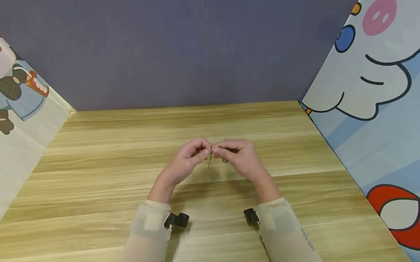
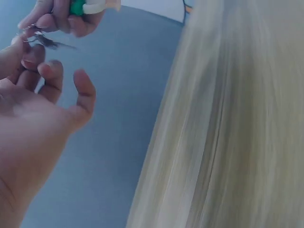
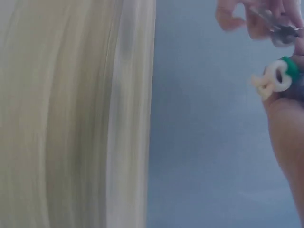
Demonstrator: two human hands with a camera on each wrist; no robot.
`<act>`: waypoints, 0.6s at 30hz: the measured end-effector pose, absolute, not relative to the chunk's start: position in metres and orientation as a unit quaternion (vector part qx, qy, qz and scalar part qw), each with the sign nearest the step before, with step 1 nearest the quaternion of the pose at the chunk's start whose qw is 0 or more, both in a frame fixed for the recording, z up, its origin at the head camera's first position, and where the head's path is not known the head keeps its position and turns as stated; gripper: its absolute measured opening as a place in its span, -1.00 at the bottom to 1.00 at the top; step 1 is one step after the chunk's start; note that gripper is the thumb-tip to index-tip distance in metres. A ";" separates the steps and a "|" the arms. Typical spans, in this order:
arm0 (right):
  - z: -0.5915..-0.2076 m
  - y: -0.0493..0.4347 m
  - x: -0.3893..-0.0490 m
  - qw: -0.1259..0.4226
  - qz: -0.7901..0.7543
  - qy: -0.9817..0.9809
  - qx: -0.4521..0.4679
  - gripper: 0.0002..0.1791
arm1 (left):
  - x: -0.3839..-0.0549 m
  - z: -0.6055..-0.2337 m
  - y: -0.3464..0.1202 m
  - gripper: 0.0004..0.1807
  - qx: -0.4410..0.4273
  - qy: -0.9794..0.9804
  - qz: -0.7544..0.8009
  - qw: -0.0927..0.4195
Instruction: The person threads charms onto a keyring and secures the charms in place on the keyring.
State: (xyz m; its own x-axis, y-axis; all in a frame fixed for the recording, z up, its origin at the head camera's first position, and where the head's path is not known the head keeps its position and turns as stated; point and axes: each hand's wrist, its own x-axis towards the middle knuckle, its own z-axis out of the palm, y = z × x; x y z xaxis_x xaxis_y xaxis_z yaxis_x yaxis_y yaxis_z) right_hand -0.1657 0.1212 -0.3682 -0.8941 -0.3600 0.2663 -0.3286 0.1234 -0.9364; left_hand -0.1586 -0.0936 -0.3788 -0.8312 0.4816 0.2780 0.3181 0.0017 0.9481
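Observation:
Over the middle of the table, my left hand (image 1: 187, 159) and right hand (image 1: 240, 158) meet at the fingertips. Between them is a small metal key (image 3: 282, 33) on a thin key ring (image 1: 214, 148), its blade hanging down in the head view. The left thumb and forefinger pinch the ring beside the key. On the other side, the right thumb and forefinger grip the ring. A keychain charm (image 3: 280, 76), green, white and cream, shows against the right palm. Fingers cover much of the ring, and the wrist views are blurred.
The wood-grain table (image 1: 104, 181) lies beneath both hands. A dark grey panel (image 1: 186, 46) rises behind it, with cartoon-printed walls at the left and right (image 1: 391, 148). Each sleeve carries a black wrist camera, left (image 1: 179, 220) and right (image 1: 251, 216).

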 end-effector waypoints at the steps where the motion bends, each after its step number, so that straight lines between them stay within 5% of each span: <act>1: -0.368 0.122 -0.166 0.004 -0.609 0.758 -0.234 -0.86 | -0.158 -0.378 -0.094 -0.86 0.277 0.719 0.634 0.061; 12: -0.358 0.122 -0.163 -0.136 -0.398 0.834 -0.356 -0.89 | -0.160 -0.378 -0.095 -0.85 0.266 0.779 0.564 0.071; 18: -0.351 0.122 -0.161 -0.157 -0.386 0.813 -0.407 -0.87 | -0.160 -0.375 -0.098 -0.87 0.283 0.738 0.608 0.071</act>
